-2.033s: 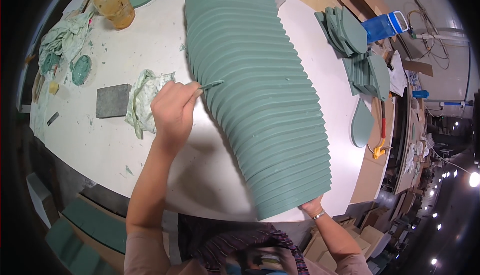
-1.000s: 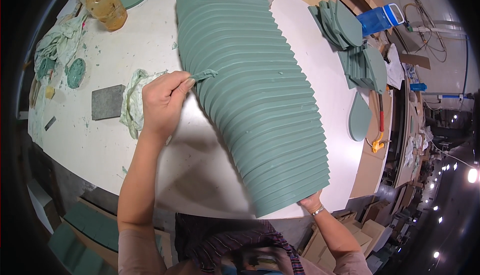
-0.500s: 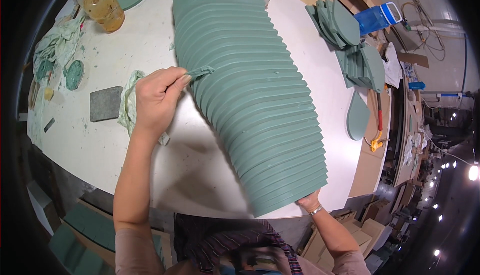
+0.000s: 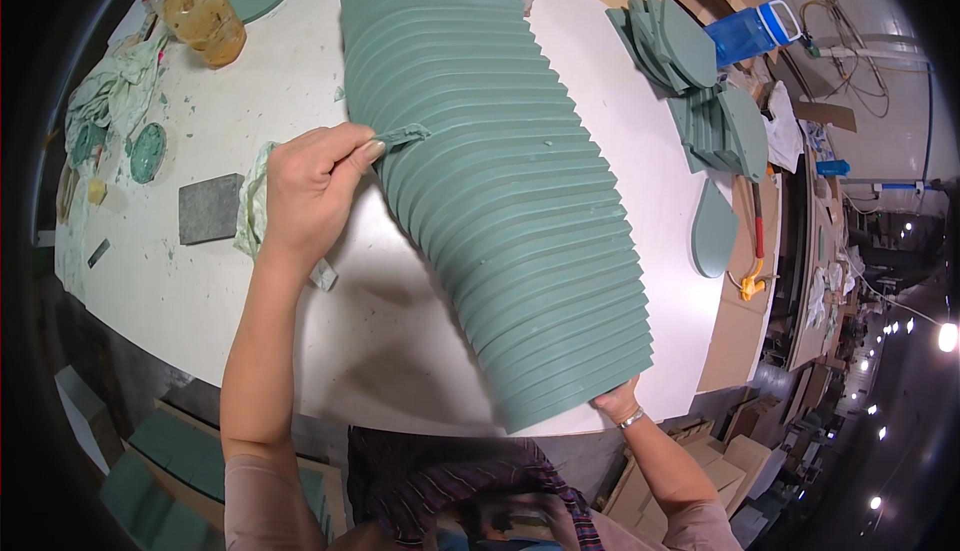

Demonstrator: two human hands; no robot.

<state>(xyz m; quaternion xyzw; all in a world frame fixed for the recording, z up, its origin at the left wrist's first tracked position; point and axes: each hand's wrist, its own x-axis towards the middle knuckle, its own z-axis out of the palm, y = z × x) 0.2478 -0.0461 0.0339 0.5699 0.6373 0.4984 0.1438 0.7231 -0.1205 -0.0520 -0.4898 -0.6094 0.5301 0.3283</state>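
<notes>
A long, curved green piece [image 4: 520,221], made of many overlapping ridges with a zigzag right edge, lies across the white table. Pinched between the thumb and fingers of my left hand [image 4: 318,183] is a thin, twisted green-smeared strip [image 4: 408,135], probably cloth. Its free end rests on the ridges along the left side of the piece. At the near end, my right hand [image 4: 618,399] holds the bottom edge from below, and most of its fingers are hidden under it. A crumpled pale cloth [image 4: 252,209] lies just left of my left wrist.
Left on the table [image 4: 150,281] are a grey square block [image 4: 210,209], a green-coated oval [image 4: 149,154] and stained rags [image 4: 118,96]. A jar [image 4: 205,16] stands behind them. At right are stacked green plates [image 4: 725,131], a teardrop piece [image 4: 714,231] and a blue bottle [image 4: 740,39].
Almost nothing differs. The whole view has shifted very slightly; both hands keep their places on the ridged piece.
</notes>
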